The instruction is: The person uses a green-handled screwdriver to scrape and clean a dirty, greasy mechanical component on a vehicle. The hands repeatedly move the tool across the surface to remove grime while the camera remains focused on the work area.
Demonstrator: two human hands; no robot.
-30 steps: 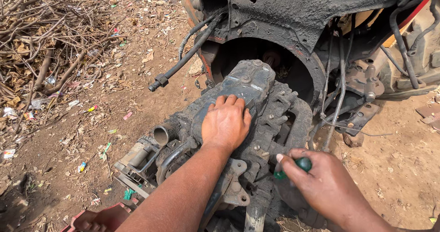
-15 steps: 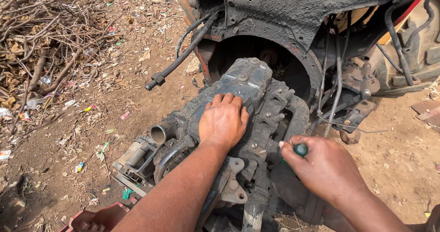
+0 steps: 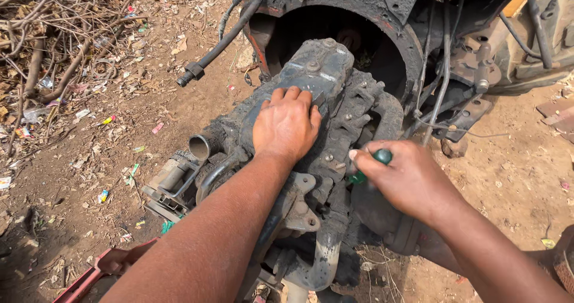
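Observation:
A grimy, oil-caked gearbox unit (image 3: 335, 93) lies on the dirt in front of a large round housing opening (image 3: 335, 34) of a dismantled machine. My left hand (image 3: 287, 123) rests flat, palm down, on top of the unit's grey cover. My right hand (image 3: 406, 180) is closed around a green-handled tool (image 3: 373, 162), likely a screwdriver, pressed against the unit's right side. The tool's tip is hidden behind the casing and my fingers.
A black hose with a metal fitting (image 3: 197, 69) hangs off the housing to the left. Cables and brackets (image 3: 442, 81) crowd the right side. Dry branches (image 3: 54, 46) and litter cover the dirt at left. A red object (image 3: 95, 273) lies at the bottom left.
My right hand with the green tool has moved up and in, closer to the unit's side. My left hand stays flat on the cover. The view has shifted slightly nearer.

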